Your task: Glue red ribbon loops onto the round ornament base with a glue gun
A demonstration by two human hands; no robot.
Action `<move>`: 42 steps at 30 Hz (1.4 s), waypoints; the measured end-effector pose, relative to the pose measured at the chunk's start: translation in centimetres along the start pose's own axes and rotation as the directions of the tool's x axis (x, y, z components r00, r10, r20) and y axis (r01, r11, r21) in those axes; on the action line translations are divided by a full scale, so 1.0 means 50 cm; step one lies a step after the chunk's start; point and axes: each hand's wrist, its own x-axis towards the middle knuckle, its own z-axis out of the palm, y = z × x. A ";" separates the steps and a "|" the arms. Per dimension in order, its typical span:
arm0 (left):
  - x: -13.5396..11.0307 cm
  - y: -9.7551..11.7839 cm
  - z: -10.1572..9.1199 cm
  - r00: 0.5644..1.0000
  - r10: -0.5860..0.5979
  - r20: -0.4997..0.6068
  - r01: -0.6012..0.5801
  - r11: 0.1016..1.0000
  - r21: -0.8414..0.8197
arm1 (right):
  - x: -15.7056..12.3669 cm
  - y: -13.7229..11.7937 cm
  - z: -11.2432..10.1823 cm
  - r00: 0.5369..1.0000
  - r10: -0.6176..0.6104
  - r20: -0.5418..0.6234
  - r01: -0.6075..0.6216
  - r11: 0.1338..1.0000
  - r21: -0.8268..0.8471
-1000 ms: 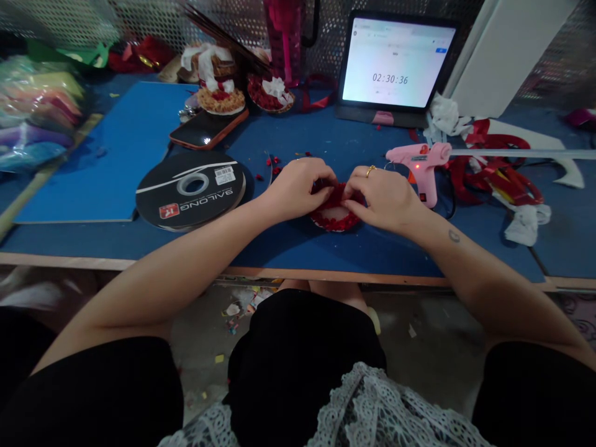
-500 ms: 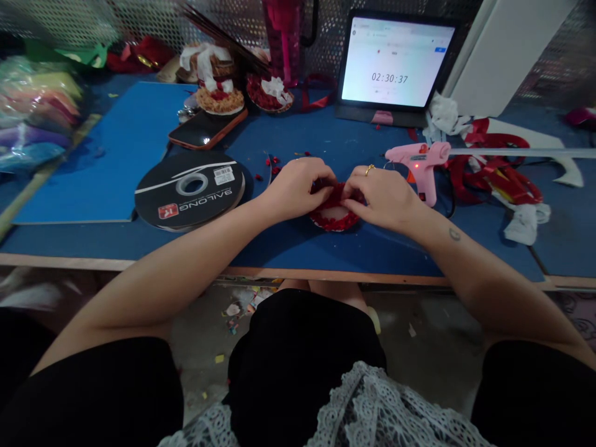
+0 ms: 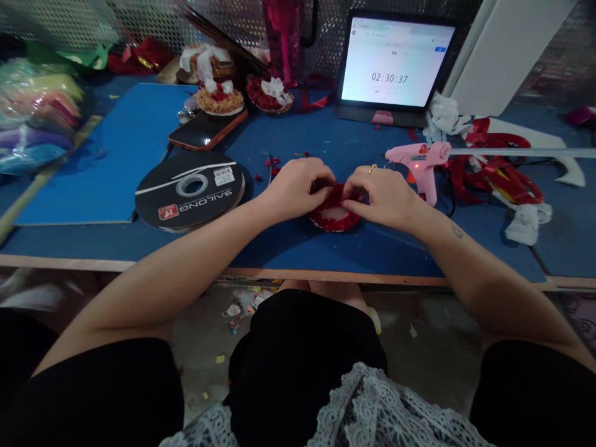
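Observation:
A small round red craft piece (image 3: pixel 334 217) lies on the blue table (image 3: pixel 326 248) in front of me. My left hand (image 3: pixel 295 186) curls over its left side, fingers pinched on the red material. From the right, my right hand (image 3: pixel 384 195), with a ring on one finger, pinches the same piece. The fingertips of both hands meet over its top and hide the middle. A pink glue gun (image 3: pixel 419 164) lies just right of my right hand.
A black ribbon spool (image 3: pixel 190 189) lies to the left, a phone (image 3: pixel 207 127) behind it. Finished red and white craft pieces (image 3: pixel 221 93) sit at the back. A tablet (image 3: pixel 395 62) shows a timer. Red ribbon scraps (image 3: pixel 498 174) pile up on the right.
Hardly anything has moved. My right hand has rolled slightly at the wrist, and the timer went from 02:30:36 to 02:30:37.

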 end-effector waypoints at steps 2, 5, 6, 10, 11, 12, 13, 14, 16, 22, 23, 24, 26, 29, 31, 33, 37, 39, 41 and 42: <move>0.000 0.001 -0.001 1.000 0.003 0.002 -0.003 1.000 -0.005 | 0.000 -0.001 -0.001 1.000 0.009 0.002 -0.009 1.000 0.001; 0.000 0.000 -0.001 1.000 0.006 0.002 -0.006 1.000 -0.005 | 0.000 -0.004 -0.002 1.000 0.021 -0.001 -0.021 1.000 -0.010; 0.000 0.000 -0.001 1.000 0.005 -0.001 -0.005 1.000 -0.005 | 0.000 -0.005 -0.002 1.000 0.021 -0.003 -0.021 1.000 -0.015; 0.000 0.001 -0.001 1.000 0.000 0.004 0.000 1.000 -0.012 | 0.000 -0.009 -0.004 1.000 0.028 0.012 -0.027 0.999 -0.042; 0.000 0.001 -0.001 1.000 0.000 0.008 0.000 1.000 -0.014 | 0.000 -0.011 -0.005 0.999 0.033 0.021 -0.032 0.998 -0.054; 0.000 0.002 -0.002 1.000 -0.001 0.011 0.001 1.000 -0.014 | 0.000 -0.012 -0.006 0.999 0.040 0.030 -0.038 0.997 -0.067; 0.000 0.002 -0.002 1.000 -0.001 0.013 0.001 1.000 -0.013 | 0.000 -0.013 -0.006 0.998 0.046 0.039 -0.043 0.996 -0.082; 0.000 0.003 -0.002 1.000 -0.002 0.014 0.002 1.000 -0.010 | 0.000 -0.015 -0.007 0.998 0.052 0.045 -0.047 0.994 -0.098; 0.001 0.003 -0.002 1.000 -0.004 0.016 0.004 1.000 -0.007 | 0.000 -0.017 -0.007 0.997 0.058 0.053 -0.051 0.991 -0.124; 0.000 0.003 -0.002 1.000 -0.009 0.010 0.009 1.000 -0.003 | 0.002 -0.022 -0.008 0.996 0.064 0.061 -0.054 0.987 -0.151; 0.000 0.003 -0.002 1.000 -0.011 0.010 0.011 1.000 -0.003 | 0.003 -0.023 -0.008 0.996 0.067 0.066 -0.056 0.986 -0.154; 0.000 0.004 -0.002 1.000 -0.011 0.010 0.011 1.000 -0.003 | 0.003 -0.023 -0.009 0.995 0.068 0.072 -0.056 0.986 -0.158; 0.000 0.004 -0.002 1.000 -0.009 0.011 0.009 1.000 -0.006 | 0.004 -0.025 -0.010 0.994 0.072 0.078 -0.058 0.984 -0.169; 0.001 0.002 -0.001 1.000 -0.006 0.011 0.006 1.000 -0.016 | 0.004 -0.026 -0.011 0.993 0.080 0.082 -0.064 0.981 -0.184; 0.001 0.001 0.001 1.000 -0.004 0.013 0.005 1.000 -0.022 | 0.004 -0.027 -0.011 0.993 0.082 0.087 -0.065 0.980 -0.188; 0.001 0.002 0.000 1.000 -0.001 0.002 0.001 1.000 -0.024 | 0.004 -0.028 -0.011 0.993 0.082 0.091 -0.063 0.980 -0.187; -0.001 0.013 -0.012 0.996 0.018 -0.093 -0.019 1.000 -0.011 | 0.004 -0.026 -0.011 0.993 0.076 0.093 -0.054 0.975 -0.216; -0.002 0.019 -0.018 0.994 0.069 -0.082 -0.072 0.997 -0.027 | 0.004 -0.024 -0.010 0.993 0.072 0.091 -0.049 0.971 -0.234; -0.003 0.021 -0.019 0.988 0.152 -0.028 -0.154 0.987 -0.050 | 0.005 -0.023 -0.009 0.993 0.072 0.094 -0.047 0.970 -0.240; -0.003 0.021 -0.017 0.981 0.192 -0.006 -0.192 0.980 -0.051 | 0.006 -0.023 -0.009 0.992 0.075 0.100 -0.049 0.969 -0.242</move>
